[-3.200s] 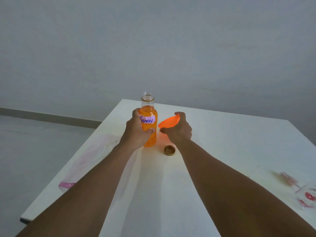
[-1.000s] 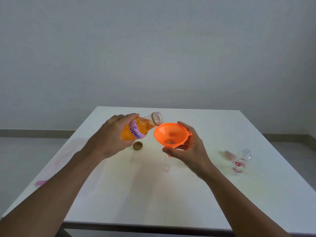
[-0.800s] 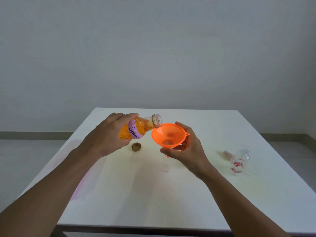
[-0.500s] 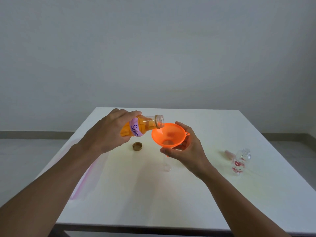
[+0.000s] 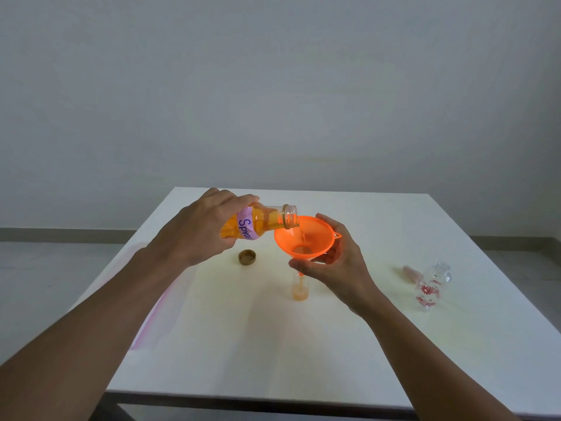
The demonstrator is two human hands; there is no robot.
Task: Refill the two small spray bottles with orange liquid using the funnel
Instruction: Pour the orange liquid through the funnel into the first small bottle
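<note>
My left hand (image 5: 197, 230) grips a glass bottle of orange liquid (image 5: 258, 223) with a purple "Spray" label, tipped almost level with its open mouth over the orange funnel (image 5: 306, 238). Liquid runs from it into the funnel. My right hand (image 5: 337, 262) holds the funnel from below, its spout in a small clear spray bottle (image 5: 300, 288) standing on the white table (image 5: 273, 344). That bottle has a little orange liquid at its bottom. A second small bottle (image 5: 432, 285) with red flowers stands open at the right.
A gold bottle cap (image 5: 246, 257) lies on the table left of the funnel. A pinkish spray top (image 5: 409, 272) lies beside the flowered bottle. A clear plastic bag with a pink strip (image 5: 154, 311) lies along the table's left side. The near edge runs below my forearms.
My left hand has tipped the big bottle further, and liquid now flows through the funnel. Orange liquid has appeared in the small bottle. My right hand has held still.
</note>
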